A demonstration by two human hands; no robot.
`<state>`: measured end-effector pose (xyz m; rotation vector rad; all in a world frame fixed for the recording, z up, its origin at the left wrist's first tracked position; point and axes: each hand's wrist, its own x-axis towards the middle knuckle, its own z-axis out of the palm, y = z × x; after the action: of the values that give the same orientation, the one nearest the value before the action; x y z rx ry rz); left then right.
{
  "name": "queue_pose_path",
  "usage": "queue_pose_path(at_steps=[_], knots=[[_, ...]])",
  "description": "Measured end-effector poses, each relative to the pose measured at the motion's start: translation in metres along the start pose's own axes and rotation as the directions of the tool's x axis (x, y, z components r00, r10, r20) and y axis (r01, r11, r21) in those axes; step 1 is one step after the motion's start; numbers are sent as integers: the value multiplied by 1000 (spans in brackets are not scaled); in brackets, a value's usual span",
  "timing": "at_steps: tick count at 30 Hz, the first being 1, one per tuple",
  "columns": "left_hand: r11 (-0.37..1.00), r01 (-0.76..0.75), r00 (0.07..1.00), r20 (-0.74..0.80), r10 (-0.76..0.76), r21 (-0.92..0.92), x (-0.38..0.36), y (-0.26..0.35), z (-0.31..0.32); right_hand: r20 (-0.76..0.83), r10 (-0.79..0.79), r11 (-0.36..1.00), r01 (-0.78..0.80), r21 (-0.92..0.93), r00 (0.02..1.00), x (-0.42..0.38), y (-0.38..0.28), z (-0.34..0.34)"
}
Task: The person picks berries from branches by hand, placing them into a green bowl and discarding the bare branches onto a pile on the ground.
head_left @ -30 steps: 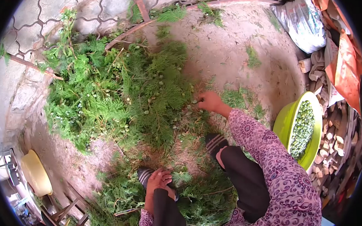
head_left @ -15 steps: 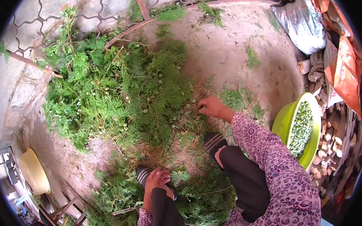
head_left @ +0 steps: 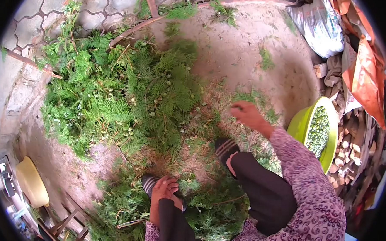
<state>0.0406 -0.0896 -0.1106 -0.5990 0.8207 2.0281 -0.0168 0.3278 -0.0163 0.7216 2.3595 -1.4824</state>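
Step in hand, judged: picking small green cones by hand out of cut greenery, the right hand being between the larger heap of green branches at upper left to centre and the lime-green basin at right. Right hand, just right of centre, is above litter-strewn floor, clear of both; fingers curled in, thumb side near the fingertips, hardly any gap. Blurred: cannot tell whether anything is pinched. Left hand, lower centre, lies by the trouser leg in front of a striped shoe; fingers loosely bent, no object visible, palm hidden, so its hold cannot be told. The green cones fill much of the basin; others dot the heap. If the right hand carries one, the move calls for reaching over the basin rim and parting the fingers; if bare, for a fresh pinch at the heap. Counts: hands, 2; striped shoes, 2; lime-green basin, 1; yellow basin at lower left, 1; white sack at upper right, 1; larger heap, 1, with more cut greenery along the bottom; cones and single branches, too many and too overlapped to count.
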Motion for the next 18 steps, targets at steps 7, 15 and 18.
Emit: queue_pose_path(at_steps=[7,15,18], knots=[[1000,-21,1000,16,21,-16,-2,0,-1,-790,59,983,-172,-59,611,-139,99,-192],[1000,-9,1000,17,10,-19,-5,1,-3,-424,-254,511,-251,-822,869,-143,45,-142],[1000,-18,1000,-6,18,-11,-8,3,4,-138,-282,731,119,-672,950,-71,30,-52]])
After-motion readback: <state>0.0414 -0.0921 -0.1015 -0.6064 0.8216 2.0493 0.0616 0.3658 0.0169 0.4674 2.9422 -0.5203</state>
